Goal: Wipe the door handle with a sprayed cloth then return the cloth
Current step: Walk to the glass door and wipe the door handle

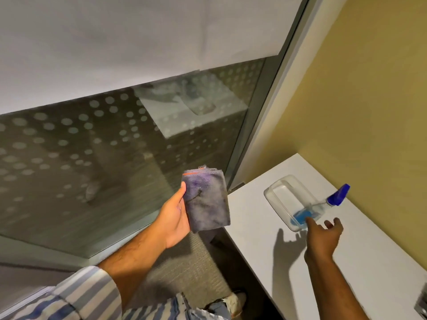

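My left hand holds a folded grey-purple cloth upright in front of the glass panel, thumb along the cloth's left edge. My right hand hovers over the white counter with its fingers spread, just short of a spray bottle. The bottle has a blue nozzle and blue liquid, and it lies tilted across the rim of a clear plastic tray. No door handle is in view.
A glass panel with a frosted dot pattern fills the left, framed by a grey metal post. A yellow wall stands behind the counter. Grey carpet and my shoe show below.
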